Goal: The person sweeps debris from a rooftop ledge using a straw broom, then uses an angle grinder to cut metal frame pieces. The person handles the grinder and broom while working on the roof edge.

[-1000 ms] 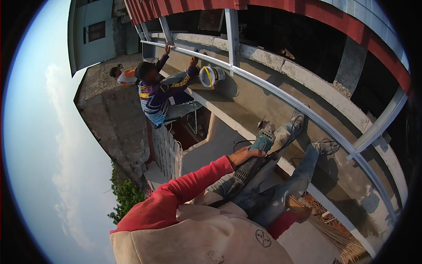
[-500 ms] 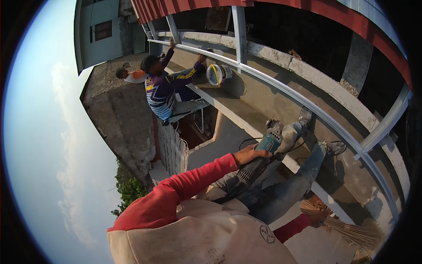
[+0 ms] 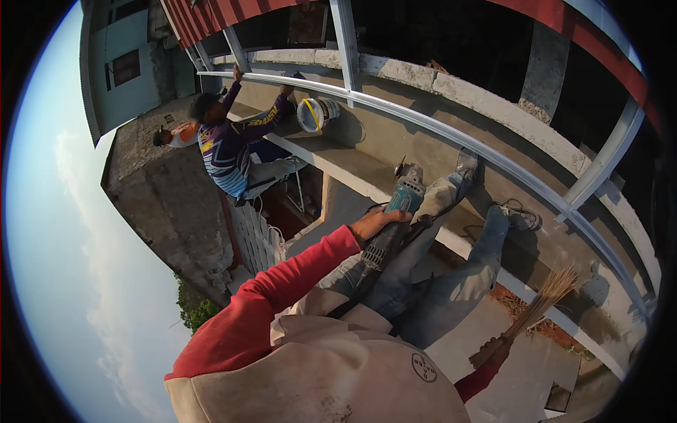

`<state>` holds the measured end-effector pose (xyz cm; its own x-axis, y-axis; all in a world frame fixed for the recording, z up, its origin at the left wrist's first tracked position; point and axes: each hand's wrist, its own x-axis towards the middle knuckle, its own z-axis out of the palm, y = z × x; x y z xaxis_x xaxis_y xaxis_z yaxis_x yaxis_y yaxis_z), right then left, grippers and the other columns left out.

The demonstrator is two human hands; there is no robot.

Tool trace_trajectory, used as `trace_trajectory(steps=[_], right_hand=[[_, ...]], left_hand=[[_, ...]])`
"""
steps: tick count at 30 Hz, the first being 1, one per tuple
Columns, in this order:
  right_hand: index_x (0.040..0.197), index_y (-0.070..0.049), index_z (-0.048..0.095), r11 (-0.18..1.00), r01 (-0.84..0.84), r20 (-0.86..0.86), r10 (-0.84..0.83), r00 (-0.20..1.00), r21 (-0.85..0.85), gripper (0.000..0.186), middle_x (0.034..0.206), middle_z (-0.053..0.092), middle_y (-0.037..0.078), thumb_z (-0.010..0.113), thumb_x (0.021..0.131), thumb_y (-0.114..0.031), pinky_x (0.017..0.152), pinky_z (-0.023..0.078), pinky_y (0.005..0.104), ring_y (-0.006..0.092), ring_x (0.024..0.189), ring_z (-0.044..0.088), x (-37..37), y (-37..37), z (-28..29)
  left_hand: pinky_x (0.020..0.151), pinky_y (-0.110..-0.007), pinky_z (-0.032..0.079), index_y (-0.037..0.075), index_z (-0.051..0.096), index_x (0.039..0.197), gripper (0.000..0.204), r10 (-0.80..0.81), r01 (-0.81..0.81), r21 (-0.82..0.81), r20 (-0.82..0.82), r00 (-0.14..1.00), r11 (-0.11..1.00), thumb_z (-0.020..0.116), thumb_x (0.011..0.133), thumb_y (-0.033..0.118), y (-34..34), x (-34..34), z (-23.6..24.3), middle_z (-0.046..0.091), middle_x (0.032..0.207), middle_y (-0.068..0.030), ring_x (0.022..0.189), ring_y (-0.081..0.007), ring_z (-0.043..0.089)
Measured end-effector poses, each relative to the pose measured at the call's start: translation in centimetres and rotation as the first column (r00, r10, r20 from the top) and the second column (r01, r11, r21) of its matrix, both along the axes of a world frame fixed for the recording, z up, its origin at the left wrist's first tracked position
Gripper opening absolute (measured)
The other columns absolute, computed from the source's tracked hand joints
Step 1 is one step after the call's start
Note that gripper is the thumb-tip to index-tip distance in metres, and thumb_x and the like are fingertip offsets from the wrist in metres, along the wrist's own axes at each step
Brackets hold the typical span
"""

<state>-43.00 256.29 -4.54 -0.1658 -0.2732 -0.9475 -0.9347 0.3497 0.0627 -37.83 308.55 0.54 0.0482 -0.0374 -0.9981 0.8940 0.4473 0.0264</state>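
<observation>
Site type: outdoor building site, at roof level. A long bare metal rail (image 3: pixel 488 153) follows the roof edge, with metal posts (image 3: pixel 345 44) joining it. Above the rail is red ribbed sheeting (image 3: pixel 226 13); below it, a grey cement channel (image 3: pixel 374 161). On the near side of the rail are a bucket (image 3: pixel 308 116), an angle grinder (image 3: pixel 405 201) and, by its left end, a co-worker (image 3: pixel 224 156). Left of the rail, a rough, bare wall (image 3: pixel 166 201) stands against open sky (image 3: pixel 60 218).

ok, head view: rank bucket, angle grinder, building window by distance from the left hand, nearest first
1. Angle grinder: held in the left hand.
2. Bucket: upper middle, near the co-worker.
3. Building window: far upper left, beyond the co-worker.
</observation>
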Motion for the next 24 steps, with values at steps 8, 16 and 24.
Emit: trace_trajectory(steps=[8, 16, 24], right_hand=[[0.115, -0.002, 0.055, 0.164, -0.944, 0.159, 0.964, 0.215, 0.285, 0.060, 0.079, 0.064, 0.015, 0.050, 0.092, -0.056, 0.061, 0.054, 0.0377, 0.0243, 0.066, 0.066, 8.6, 2.7, -3.8], [0.123, -0.010, 0.055, -0.217, -0.922, 0.248, 0.920, -0.303, -0.321, 0.056, 0.089, 0.070, 0.015, 0.049, 0.091, -0.056, 0.072, 0.054, 0.0467, 0.0341, 0.085, 0.069, 8.3, 3.3, -26.9], [0.104, -0.008, 0.061, -0.064, -0.905, -0.439, 0.887, 0.142, -0.421, 0.046, 0.093, 0.070, 0.016, 0.050, 0.093, -0.052, 0.079, 0.055, 0.0446, 0.0354, 0.092, 0.069, 19.6, -28.8, -32.9]], left_hand=[[0.054, -0.036, 0.057, 0.000, 0.056, 0.109, 0.052, 0.191, -0.176, 0.127, -0.125, 0.974, 0.976, 0.067, 0.084, 0.044, -1.8, 0.7, 1.2, 0.062, 0.089, -0.0103, 0.067, -0.0242, 0.067], [0.058, -0.039, 0.057, 0.003, 0.054, 0.111, 0.050, 0.135, -0.125, 0.156, -0.054, 0.989, 0.980, 0.065, 0.085, 0.044, -11.8, 1.4, 1.4, 0.061, 0.091, -0.0100, 0.069, -0.0265, 0.067], [0.058, -0.034, 0.056, -0.002, 0.058, 0.108, 0.060, -0.096, 0.148, 0.231, -0.222, 0.970, 0.962, 0.069, 0.078, 0.048, -21.4, 3.3, 2.3, 0.065, 0.082, -0.0137, 0.068, -0.0252, 0.067]])
